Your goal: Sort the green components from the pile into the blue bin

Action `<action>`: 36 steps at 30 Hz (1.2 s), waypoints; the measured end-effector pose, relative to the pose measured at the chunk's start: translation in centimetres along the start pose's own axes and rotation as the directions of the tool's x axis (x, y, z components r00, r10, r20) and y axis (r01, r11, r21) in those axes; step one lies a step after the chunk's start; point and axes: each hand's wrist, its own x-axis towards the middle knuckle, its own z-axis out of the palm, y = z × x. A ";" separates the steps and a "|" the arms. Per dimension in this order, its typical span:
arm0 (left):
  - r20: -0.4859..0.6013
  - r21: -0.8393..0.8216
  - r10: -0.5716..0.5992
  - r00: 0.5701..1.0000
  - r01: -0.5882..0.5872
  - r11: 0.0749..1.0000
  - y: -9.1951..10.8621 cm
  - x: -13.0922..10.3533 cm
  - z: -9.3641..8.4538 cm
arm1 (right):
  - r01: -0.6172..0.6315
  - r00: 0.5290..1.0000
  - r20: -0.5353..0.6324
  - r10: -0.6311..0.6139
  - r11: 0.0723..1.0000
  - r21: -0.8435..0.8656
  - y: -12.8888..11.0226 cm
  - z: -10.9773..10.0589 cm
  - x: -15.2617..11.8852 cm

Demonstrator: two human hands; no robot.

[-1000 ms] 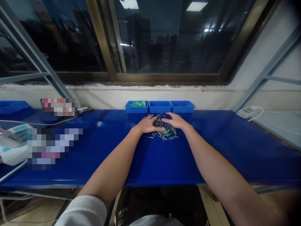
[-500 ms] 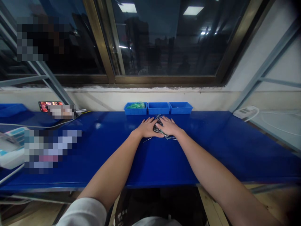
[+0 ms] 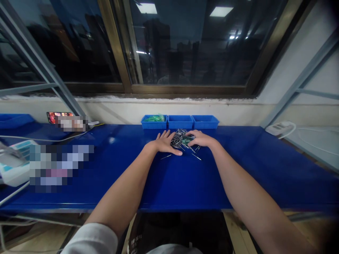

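While my left hand spread wide along the left of the metal pin pile, my right hand curved at the pile's right, nearer the green packet lying there; whether it gripped, I could not tell.

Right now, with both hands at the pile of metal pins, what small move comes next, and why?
I'd probably draw the left hand back slightly and nudge the stray pin toward the pile: it lies apart, on the near side of that hand, while the right hand is at the green item.
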 end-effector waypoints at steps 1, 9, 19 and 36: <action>0.030 0.006 -0.013 0.999 0.013 1.000 0.0 -0.2 0.0 | 0.013 0.999 0.034 -0.012 1.000 -0.014 0.1 0.0 -0.2; -0.132 0.080 0.051 0.990 -0.041 0.996 1.1 0.3 2.0 | 0.129 0.979 -0.150 -0.136 0.990 -0.057 0.7 3.0 1.1; -0.433 0.094 0.108 0.895 -0.074 0.993 1.7 1.6 2.1 | 0.155 0.898 -0.402 -0.179 0.984 -0.091 -0.4 3.7 1.9; -0.685 -0.289 -0.023 0.728 -0.242 0.926 1.5 1.7 1.3 | 0.388 0.841 -0.537 0.065 0.619 0.683 -1.8 2.2 2.2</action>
